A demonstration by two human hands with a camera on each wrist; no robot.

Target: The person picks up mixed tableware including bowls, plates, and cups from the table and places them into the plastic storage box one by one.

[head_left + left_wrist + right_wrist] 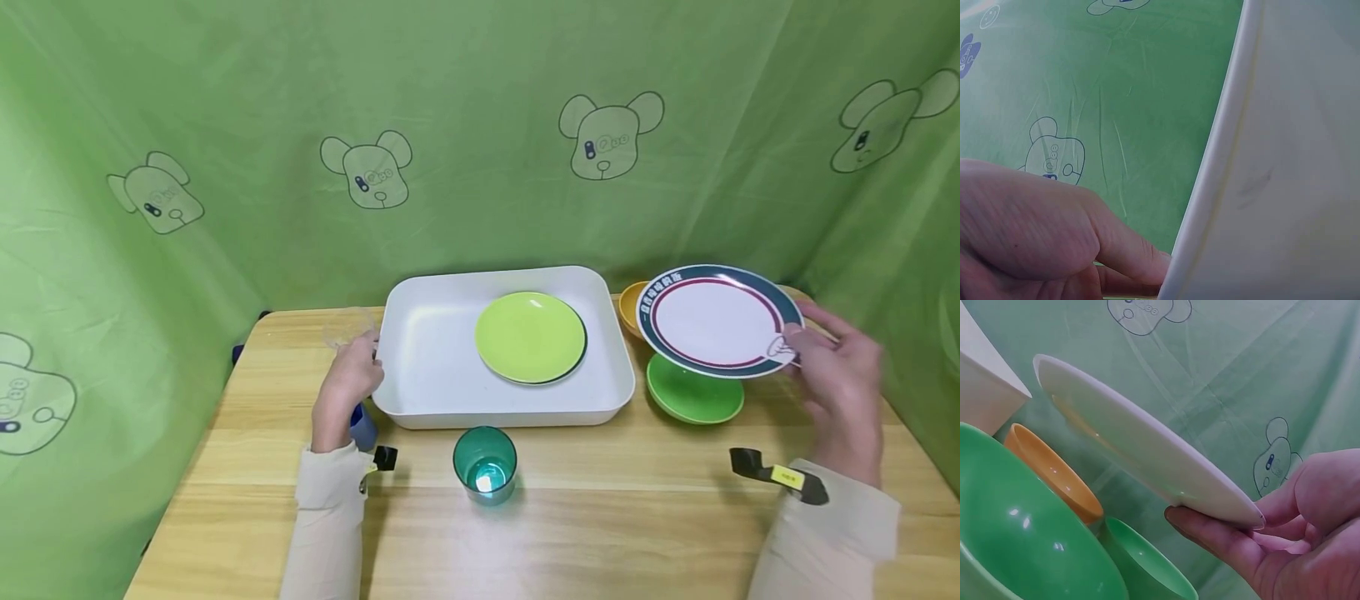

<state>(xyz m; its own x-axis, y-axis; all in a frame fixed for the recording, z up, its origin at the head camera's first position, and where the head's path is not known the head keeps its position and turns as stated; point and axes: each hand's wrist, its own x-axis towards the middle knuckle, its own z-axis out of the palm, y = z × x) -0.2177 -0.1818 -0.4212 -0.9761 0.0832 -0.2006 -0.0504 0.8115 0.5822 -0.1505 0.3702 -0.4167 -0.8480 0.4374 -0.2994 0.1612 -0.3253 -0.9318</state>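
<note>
My right hand point(843, 371) pinches the right edge of a white plate point(716, 323) with a dark teal rim and a red ring. The plate is held tilted over a green bowl point(693, 400) and partly covers an orange bowl point(632, 307). In the right wrist view the thumb is above the plate's edge and fingers support its underside point(1147, 456). My left hand point(348, 379) grips the left rim of a white tray point(427, 358), thumb at the rim's outer side. Inside the tray lies a yellow-green plate point(531, 336), a dark edge showing beneath it.
A teal glass point(485, 464) stands in front of the tray. Beside my left wrist is a blue cup point(363, 429), partly hidden, and a clear glass object point(348, 325) shows behind the left hand. Green curtain point(480, 167) hangs behind the wooden table point(600, 517).
</note>
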